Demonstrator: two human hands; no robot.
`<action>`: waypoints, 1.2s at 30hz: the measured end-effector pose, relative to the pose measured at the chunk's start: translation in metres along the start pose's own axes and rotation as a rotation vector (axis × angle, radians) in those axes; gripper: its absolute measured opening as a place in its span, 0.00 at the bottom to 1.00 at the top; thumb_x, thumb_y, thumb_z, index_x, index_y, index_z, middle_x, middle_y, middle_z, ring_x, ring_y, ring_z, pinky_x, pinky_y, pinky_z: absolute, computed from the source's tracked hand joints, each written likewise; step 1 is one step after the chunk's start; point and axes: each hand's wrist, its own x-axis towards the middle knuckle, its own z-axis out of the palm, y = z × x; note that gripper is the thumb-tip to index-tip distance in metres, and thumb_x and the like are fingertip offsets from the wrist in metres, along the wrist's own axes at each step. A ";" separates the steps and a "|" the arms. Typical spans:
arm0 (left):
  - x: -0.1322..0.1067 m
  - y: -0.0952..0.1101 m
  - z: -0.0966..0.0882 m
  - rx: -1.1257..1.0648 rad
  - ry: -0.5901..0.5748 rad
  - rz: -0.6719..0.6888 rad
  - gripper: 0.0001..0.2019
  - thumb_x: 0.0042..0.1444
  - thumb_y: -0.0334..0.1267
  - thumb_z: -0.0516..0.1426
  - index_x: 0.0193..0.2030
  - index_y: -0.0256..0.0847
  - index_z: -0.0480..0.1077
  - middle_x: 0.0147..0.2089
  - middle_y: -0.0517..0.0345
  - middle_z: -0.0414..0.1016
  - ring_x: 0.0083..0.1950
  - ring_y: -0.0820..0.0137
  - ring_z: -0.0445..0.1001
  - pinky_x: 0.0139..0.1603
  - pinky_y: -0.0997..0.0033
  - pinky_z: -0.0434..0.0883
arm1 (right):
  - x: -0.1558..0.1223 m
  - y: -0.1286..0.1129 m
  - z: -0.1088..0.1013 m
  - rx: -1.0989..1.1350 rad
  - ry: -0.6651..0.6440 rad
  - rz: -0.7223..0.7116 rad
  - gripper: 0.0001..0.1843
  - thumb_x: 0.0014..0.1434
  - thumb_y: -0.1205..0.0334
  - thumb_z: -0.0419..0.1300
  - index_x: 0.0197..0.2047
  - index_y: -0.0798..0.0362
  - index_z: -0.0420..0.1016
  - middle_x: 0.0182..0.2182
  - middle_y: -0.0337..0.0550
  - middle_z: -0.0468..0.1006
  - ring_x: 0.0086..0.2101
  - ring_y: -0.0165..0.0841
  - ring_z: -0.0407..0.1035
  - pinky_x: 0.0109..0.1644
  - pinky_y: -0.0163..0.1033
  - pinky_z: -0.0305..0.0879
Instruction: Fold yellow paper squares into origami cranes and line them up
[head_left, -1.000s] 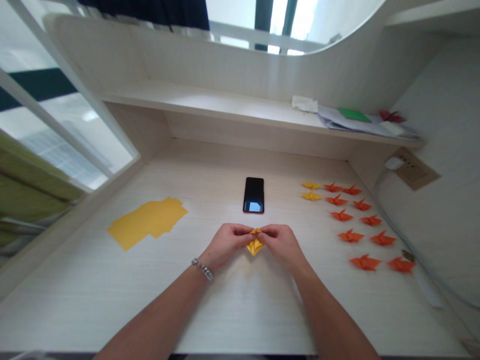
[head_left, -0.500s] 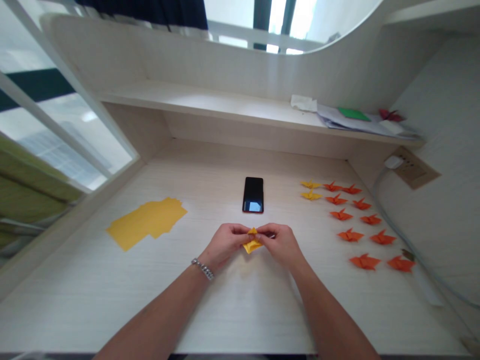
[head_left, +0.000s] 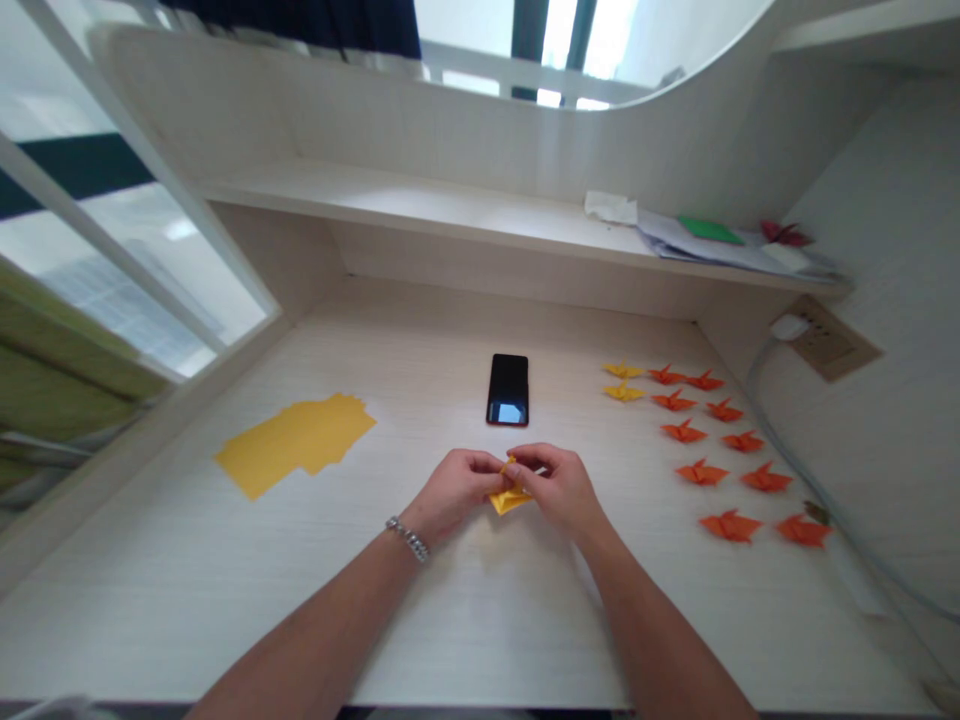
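A small piece of folded yellow origami paper (head_left: 510, 499) is pinched between my two hands, low over the middle of the desk. My left hand (head_left: 459, 487), with a silver chain bracelet (head_left: 407, 538) at the wrist, grips its left side between thumb and fingers. From the right, my right hand (head_left: 559, 483) pinches the upper part, thumb in front. My fingers hide much of the paper, and a yellow tip pokes up between them. Just beyond the hands lies a black phone (head_left: 508, 390), screen up.
Yellow paper sheets (head_left: 296, 445) lie overlapped at left. Two yellow paper cranes (head_left: 623, 393) and several orange paper cranes (head_left: 683, 431) stand in rows at right. A cable (head_left: 810, 475) runs from the wall socket (head_left: 836, 340). A shelf (head_left: 450, 213) with papers spans the back.
The fingers of my right hand have shifted on the folded yellow paper, which has tilted, its lower edge now showing wider to the right. Both hands stay in nearly the same place.
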 end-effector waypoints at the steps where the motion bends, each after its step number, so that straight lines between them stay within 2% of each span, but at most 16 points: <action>1: 0.000 0.000 0.000 0.002 -0.017 -0.003 0.10 0.43 0.37 0.65 0.31 0.31 0.78 0.33 0.47 0.80 0.34 0.65 0.75 0.38 0.69 0.69 | 0.000 0.000 0.000 -0.005 0.002 -0.010 0.10 0.50 0.61 0.63 0.36 0.54 0.80 0.32 0.45 0.81 0.32 0.35 0.74 0.33 0.36 0.70; 9: 0.000 -0.001 0.000 0.055 -0.034 0.022 0.13 0.46 0.42 0.63 0.32 0.32 0.78 0.32 0.49 0.79 0.33 0.66 0.74 0.36 0.70 0.68 | 0.000 -0.003 -0.001 -0.022 0.038 0.014 0.07 0.50 0.62 0.63 0.32 0.54 0.81 0.29 0.44 0.81 0.30 0.34 0.73 0.33 0.36 0.69; 17: 0.002 -0.007 -0.004 0.102 -0.029 0.010 0.12 0.44 0.41 0.65 0.30 0.32 0.78 0.30 0.49 0.79 0.31 0.66 0.74 0.34 0.70 0.68 | 0.001 0.001 -0.001 -0.017 0.052 -0.012 0.07 0.51 0.62 0.63 0.33 0.53 0.81 0.30 0.44 0.81 0.31 0.35 0.73 0.36 0.37 0.68; 25: 0.000 -0.002 -0.001 0.082 -0.020 0.004 0.11 0.43 0.40 0.65 0.29 0.33 0.78 0.29 0.51 0.79 0.30 0.68 0.73 0.33 0.71 0.67 | 0.001 0.004 0.000 0.010 0.041 -0.025 0.07 0.52 0.61 0.61 0.32 0.54 0.80 0.30 0.44 0.80 0.32 0.34 0.72 0.35 0.36 0.67; 36: 0.000 -0.001 -0.002 0.087 0.013 -0.011 0.11 0.42 0.40 0.65 0.29 0.32 0.77 0.28 0.50 0.78 0.29 0.69 0.72 0.32 0.72 0.66 | 0.002 0.004 -0.001 0.207 0.010 0.048 0.16 0.58 0.52 0.55 0.36 0.56 0.77 0.28 0.43 0.76 0.27 0.31 0.69 0.31 0.35 0.66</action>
